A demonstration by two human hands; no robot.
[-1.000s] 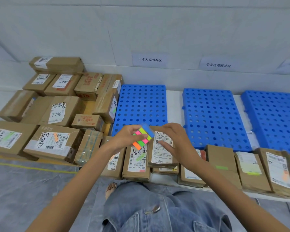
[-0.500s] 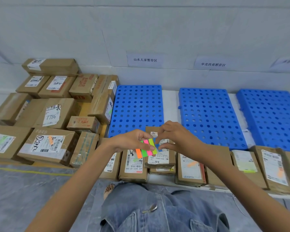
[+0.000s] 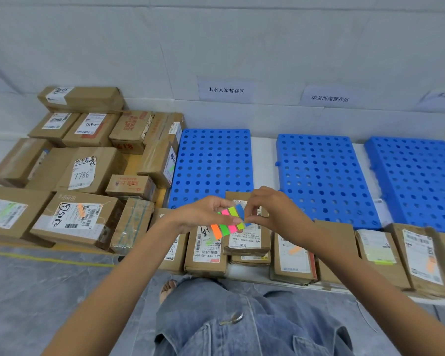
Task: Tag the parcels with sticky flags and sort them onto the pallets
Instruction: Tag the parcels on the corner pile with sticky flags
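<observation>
Up close, the left hand (image 3: 203, 214) holds a pad of sticky flags (image 3: 226, 223) in a finger-and-thumb grip, while the right hand (image 3: 275, 214) pinches its blue flag (image 3: 240, 210) at the pad's right edge, both above a small labelled parcel (image 3: 244, 242) in the row fronting three perforated blue pallets (image 3: 319, 176)

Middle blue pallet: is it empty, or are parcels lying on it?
Empty, as far as visible: the middle pallet shows only its bare holed top. The parcels lie in a row along its near edge.

a white wall (image 3: 88, 34) bears paper signs (image 3: 225, 89); the grey marbled floor (image 3: 36, 291) has a yellow line (image 3: 49, 258).
</observation>
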